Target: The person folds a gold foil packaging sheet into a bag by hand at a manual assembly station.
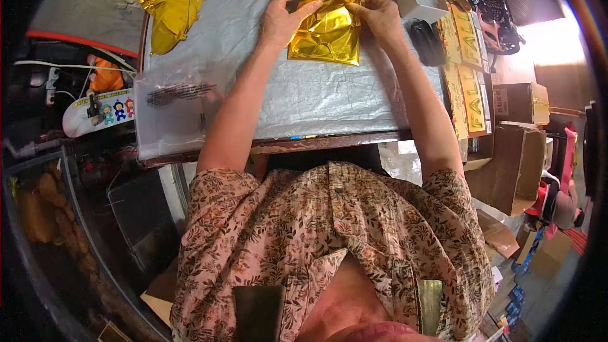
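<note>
Gold foil piece (323, 43), flat and creased, pinched at both side edges above the silver-grey table cover (329, 104).

Left hand (280, 20): thumb and fingers pinching the foil's left edge. Right hand (381, 20): thumb and forefinger pinching the right edge, opposite. The foil's squared end points toward the person; whether it touches the cover cannot be told. A white open box (423, 12) stands to the right, a black bundle (427, 43) just beside it; other gold foil (172, 33) lies to the left. Step in hand, as judged: working the edges, possibly straightening or parting them. Next move, as judged: calls for light, even fingertip pressure, as thin foil may tear.
</note>
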Demonstrator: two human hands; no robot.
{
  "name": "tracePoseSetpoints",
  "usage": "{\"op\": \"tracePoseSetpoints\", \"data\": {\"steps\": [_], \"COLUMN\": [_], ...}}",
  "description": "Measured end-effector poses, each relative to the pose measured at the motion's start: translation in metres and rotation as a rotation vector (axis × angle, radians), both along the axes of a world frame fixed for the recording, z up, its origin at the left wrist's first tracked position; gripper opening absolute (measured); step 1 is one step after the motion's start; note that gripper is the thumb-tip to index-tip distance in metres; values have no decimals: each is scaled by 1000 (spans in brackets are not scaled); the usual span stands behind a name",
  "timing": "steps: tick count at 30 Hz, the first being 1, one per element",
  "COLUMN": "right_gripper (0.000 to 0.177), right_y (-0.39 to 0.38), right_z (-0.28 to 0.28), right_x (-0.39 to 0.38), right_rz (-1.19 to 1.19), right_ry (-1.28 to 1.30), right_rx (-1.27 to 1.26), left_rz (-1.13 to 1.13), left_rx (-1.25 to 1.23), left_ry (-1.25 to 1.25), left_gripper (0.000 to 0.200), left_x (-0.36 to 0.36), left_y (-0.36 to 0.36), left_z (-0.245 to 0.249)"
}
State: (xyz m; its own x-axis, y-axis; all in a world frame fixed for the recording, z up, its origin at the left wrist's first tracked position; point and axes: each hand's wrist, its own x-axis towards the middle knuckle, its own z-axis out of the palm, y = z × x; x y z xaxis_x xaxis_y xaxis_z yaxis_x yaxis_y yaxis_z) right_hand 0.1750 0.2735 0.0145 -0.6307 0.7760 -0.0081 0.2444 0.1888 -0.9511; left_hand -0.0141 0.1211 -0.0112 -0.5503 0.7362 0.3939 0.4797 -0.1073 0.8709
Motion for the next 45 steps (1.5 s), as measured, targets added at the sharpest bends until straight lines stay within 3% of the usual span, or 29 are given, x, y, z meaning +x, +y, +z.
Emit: {"op": "tracePoseSetpoints", "data": {"steps": [2, 4, 5, 6, 8, 16, 19, 21, 22, 24, 28, 30, 32, 35, 36, 38, 42, 44, 45], "right_gripper": [12, 10, 9, 9, 10, 11, 22, 43, 43, 60, 69, 68, 61, 36, 27, 25, 21, 26, 27], "right_y": [9, 11, 12, 13, 14, 14, 5, -5, -3, 2, -12, -24, -44, -53, -63, -73, -85, -82, -84], "right_z": [-10, -11, -10, -11, -10, -12, -3, 4, 3, -1, 21, 40, 65, 49, 45, 44, 39, 26, 21], "right_x": [-2, 1, 1, 2, 4, 6, 7, 11, 15, 27, 59, 75, 90, 116, 117, 124, 134, 142, 144], "right_rz": [27, 39, 54, 59, 69, 81, 50, -14, -13, -74, 102, 159, 286, 403, 434, 487, 518, 545, 530], "right_ry": [118, 161, 206, 204, 258, 264, 190, 194, 193, 51, 133, 109, -138, 22, 112, -5, -37, -29, -1], "right_rx": [-119, -138, -157, -158, -206, -158, -178, -27, -27, 249, 71, 54, 8, -19, 115, 379, 542, 483, 341], "left_rz": [-2, 184, 168, 173, 57, 25, -35, -86, -93, -99, -234, -273, -308, -406, -506, -567, -594, -502, -405], "left_rx": [-27, -229, -320, -321, -384, -509, -536, -554, -505, -458, -177, -104, -162, -59, -14, 35, -79, -111, -388], "left_ry": [-9, 128, 35, 33, -109, -29, -69, -130, -131, -134, -282, -315, -2, 138, 165, 305, 286, 283, 279], "left_gripper": [53, 75, 90, 90, 83, 63, 54, 50, 44, 38, 29, 30, 28, 21, 21, 28, 34, 34, 34], "left_x": [-1, 7, 2, 1, -1, 10, 7, 6, 7, 9, 28, 38, 46, 56, 57, 54, 67, 64, 60], "left_y": [-7, -24, -28, -31, -40, -31, -26, -25, -25, -27, -45, -60, -79, -99, -103, -111, -133, -138, -138], "left_z": [5, 22, 19, 17, 14, 31, 31, 28, 25, 23, 31, 39, 55, 55, 56, 53, 65, 60, 59]}}
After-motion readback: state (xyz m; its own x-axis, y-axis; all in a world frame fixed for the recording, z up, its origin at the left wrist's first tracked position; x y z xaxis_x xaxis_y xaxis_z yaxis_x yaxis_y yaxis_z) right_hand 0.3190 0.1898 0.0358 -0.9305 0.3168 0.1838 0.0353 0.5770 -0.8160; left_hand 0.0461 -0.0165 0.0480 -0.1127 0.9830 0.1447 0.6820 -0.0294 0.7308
